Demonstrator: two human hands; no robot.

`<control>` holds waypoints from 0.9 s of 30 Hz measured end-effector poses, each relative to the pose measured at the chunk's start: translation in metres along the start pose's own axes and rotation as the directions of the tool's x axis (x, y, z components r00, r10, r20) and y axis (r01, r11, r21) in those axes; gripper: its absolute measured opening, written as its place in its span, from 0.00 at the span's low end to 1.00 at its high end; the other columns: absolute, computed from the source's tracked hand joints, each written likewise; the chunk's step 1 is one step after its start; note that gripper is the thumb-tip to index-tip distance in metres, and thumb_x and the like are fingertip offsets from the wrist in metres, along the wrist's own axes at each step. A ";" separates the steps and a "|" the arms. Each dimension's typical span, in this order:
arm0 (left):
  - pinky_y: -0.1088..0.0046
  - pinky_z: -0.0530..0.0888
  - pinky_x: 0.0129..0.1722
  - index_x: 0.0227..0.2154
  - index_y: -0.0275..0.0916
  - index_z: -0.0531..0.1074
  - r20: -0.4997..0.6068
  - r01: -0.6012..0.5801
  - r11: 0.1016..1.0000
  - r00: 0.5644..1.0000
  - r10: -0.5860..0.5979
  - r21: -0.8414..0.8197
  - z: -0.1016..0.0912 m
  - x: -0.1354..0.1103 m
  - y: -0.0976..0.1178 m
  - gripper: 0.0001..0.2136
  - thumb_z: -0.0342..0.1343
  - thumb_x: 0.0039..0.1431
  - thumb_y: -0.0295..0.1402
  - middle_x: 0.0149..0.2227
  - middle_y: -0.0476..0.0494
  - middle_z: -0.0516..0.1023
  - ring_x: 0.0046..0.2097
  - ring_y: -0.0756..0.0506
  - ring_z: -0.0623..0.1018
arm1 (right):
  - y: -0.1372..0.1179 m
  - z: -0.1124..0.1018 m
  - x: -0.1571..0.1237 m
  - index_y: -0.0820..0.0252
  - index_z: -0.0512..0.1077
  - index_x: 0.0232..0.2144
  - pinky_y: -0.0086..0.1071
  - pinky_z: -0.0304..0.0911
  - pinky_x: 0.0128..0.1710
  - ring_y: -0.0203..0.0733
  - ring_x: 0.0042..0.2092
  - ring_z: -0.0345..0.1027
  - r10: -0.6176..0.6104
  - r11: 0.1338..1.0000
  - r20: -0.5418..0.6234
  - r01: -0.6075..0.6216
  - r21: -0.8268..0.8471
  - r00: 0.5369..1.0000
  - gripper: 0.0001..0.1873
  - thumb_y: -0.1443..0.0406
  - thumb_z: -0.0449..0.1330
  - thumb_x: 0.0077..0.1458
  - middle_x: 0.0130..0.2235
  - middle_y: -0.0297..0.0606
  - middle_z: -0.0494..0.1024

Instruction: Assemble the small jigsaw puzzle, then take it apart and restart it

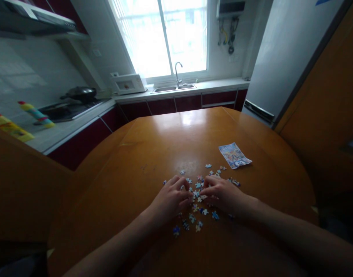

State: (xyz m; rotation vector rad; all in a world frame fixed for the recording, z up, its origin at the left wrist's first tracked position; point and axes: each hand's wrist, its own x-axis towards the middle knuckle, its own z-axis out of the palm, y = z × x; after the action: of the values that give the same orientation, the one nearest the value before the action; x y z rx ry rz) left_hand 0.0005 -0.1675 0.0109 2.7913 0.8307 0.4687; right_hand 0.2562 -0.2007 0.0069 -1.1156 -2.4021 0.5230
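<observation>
Several small jigsaw pieces (197,222) lie scattered on a round wooden table (153,154). My left hand (172,198) rests on the pieces with its fingers curled toward the middle of the heap. My right hand (221,192) lies opposite it, fingers bent and pinched together over pieces at the centre. The fingertips of both hands nearly meet. What each hand grips is too small to make out. A printed picture card (234,155) lies flat beyond the pieces, to the right.
A kitchen counter with a sink (174,88), a white microwave (127,84) and a stove with a pan (78,93) runs behind the table. A tall fridge (280,61) stands at the right. Bottles (34,113) stand at the left.
</observation>
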 end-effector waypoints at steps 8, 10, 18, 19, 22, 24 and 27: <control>0.70 0.70 0.43 0.31 0.41 0.77 -0.182 0.052 0.994 0.981 -0.069 -0.096 -0.017 0.004 -0.012 0.03 0.62 0.62 0.29 0.39 0.46 0.75 0.43 0.46 0.71 | -0.010 0.010 0.005 0.58 0.77 0.32 0.32 0.62 0.40 0.41 0.41 0.67 -0.012 0.992 0.048 0.018 -0.128 0.999 0.07 0.70 0.59 0.61 0.38 0.39 0.76; 0.70 0.69 0.42 0.30 0.41 0.78 -0.291 0.137 0.988 0.945 -0.151 -0.068 -0.026 0.002 -0.027 0.04 0.63 0.61 0.32 0.37 0.46 0.74 0.42 0.45 0.71 | -0.008 0.009 0.005 0.59 0.77 0.32 0.31 0.61 0.39 0.40 0.40 0.68 -0.013 0.993 0.024 0.016 -0.118 1.000 0.09 0.70 0.58 0.62 0.38 0.39 0.76; 0.67 0.70 0.42 0.30 0.42 0.81 -0.269 0.349 0.933 0.910 -0.316 0.083 -0.026 -0.004 -0.076 0.05 0.62 0.60 0.34 0.38 0.44 0.75 0.41 0.44 0.72 | 0.051 -0.040 -0.003 0.60 0.78 0.30 0.33 0.61 0.38 0.42 0.37 0.70 0.399 0.912 -0.205 -0.410 -0.013 0.894 0.10 0.64 0.58 0.60 0.36 0.41 0.79; 0.68 0.71 0.42 0.30 0.42 0.81 -0.238 0.343 0.937 0.918 -0.317 0.072 -0.024 -0.004 -0.076 0.06 0.62 0.60 0.34 0.38 0.43 0.76 0.42 0.44 0.73 | 0.061 -0.047 -0.005 0.60 0.78 0.30 0.33 0.60 0.36 0.42 0.36 0.70 0.478 0.870 -0.194 -0.492 -0.026 0.857 0.10 0.64 0.58 0.59 0.35 0.41 0.79; 0.68 0.71 0.43 0.31 0.42 0.81 -0.131 0.306 0.950 0.946 -0.295 0.065 -0.022 -0.003 -0.073 0.07 0.59 0.62 0.34 0.39 0.44 0.77 0.43 0.44 0.73 | 0.080 -0.056 -0.009 0.61 0.78 0.26 0.32 0.57 0.31 0.41 0.31 0.70 0.590 0.803 -0.067 -0.593 -0.052 0.805 0.11 0.65 0.57 0.57 0.29 0.40 0.79; 0.68 0.72 0.43 0.31 0.42 0.81 -0.087 0.287 0.954 0.956 -0.280 0.085 -0.022 -0.004 -0.071 0.08 0.58 0.63 0.33 0.39 0.44 0.77 0.42 0.44 0.73 | 0.085 -0.055 -0.010 0.61 0.77 0.25 0.31 0.56 0.29 0.40 0.30 0.70 0.623 0.781 0.008 -0.622 -0.066 0.782 0.11 0.67 0.57 0.56 0.28 0.40 0.79; 0.67 0.72 0.44 0.30 0.40 0.80 -0.115 0.273 0.958 0.958 -0.262 0.091 -0.023 -0.005 -0.067 0.09 0.57 0.64 0.34 0.39 0.43 0.77 0.43 0.44 0.72 | 0.082 -0.051 -0.009 0.60 0.78 0.28 0.30 0.56 0.30 0.41 0.33 0.72 0.649 0.757 0.010 -0.644 -0.110 0.761 0.07 0.66 0.59 0.55 0.31 0.40 0.81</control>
State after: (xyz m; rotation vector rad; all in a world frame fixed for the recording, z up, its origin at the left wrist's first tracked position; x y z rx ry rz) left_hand -0.0451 -0.1131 0.0132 2.7070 1.2703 0.5361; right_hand 0.3391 -0.1509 0.0055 -2.0212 -2.0372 0.6472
